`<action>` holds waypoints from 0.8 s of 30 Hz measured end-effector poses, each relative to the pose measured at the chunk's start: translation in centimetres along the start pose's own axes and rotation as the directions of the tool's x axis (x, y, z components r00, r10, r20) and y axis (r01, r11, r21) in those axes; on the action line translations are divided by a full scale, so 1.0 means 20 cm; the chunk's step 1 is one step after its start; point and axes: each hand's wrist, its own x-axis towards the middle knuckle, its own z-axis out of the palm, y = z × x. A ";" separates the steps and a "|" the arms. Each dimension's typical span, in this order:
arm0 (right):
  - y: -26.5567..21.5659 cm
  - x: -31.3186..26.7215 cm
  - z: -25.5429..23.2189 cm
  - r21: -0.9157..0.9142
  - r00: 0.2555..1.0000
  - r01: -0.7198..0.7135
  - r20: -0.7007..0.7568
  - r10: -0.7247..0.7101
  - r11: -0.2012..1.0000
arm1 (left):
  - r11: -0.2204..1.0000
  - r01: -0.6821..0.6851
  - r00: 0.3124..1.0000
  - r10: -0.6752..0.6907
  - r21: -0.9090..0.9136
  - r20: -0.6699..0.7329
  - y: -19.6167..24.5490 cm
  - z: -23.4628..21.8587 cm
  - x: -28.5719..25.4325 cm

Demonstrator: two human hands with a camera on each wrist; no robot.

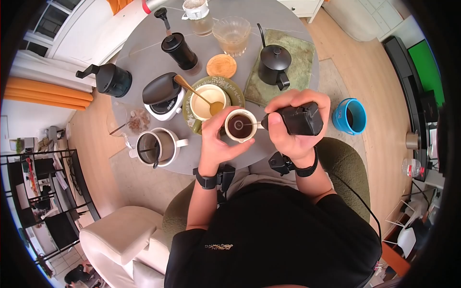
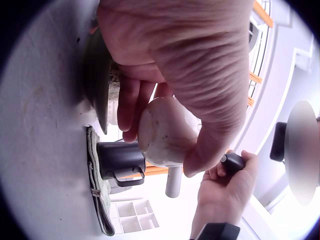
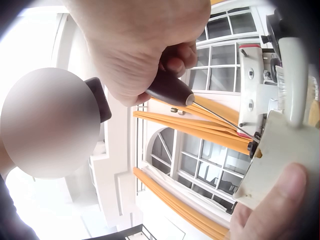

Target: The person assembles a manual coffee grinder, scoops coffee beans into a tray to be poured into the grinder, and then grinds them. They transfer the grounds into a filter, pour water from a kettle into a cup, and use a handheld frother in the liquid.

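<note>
In the head view my left hand [image 1: 216, 139] grips a small white cup [image 1: 240, 126] of dark brown liquid, fingers and thumb round its sides. My right hand [image 1: 295, 146] holds a black handheld milk frother [image 1: 303, 120], its thin metal shaft reaching over the rim into the liquid. From the right wrist, the frother's dark handle [image 3: 170, 90] shows in the curled fingers, its shaft slanting down to the cup [image 3: 270, 155]. The left wrist view shows the cup's rounded underside [image 2: 167, 132], held off the table; the frother's whisk end is hidden there.
Beyond the cup, a green plate [image 1: 235, 92] bears a cream bowl [image 1: 199, 106] with a gold spoon [image 1: 216, 106]. A black kettle [image 1: 274, 62] stands on a green mat [image 1: 300, 45]. Left are a white mug [image 1: 168, 146] and a black-lidded white device [image 1: 165, 110]. A blue bucket [image 1: 360, 115] stands right.
</note>
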 end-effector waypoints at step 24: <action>0.02 -0.02 0.03 -0.015 1.000 -0.031 0.002 0.031 0.999 | 1.000 0.002 1.000 -0.002 -0.004 -0.006 0.00 0.00 0.00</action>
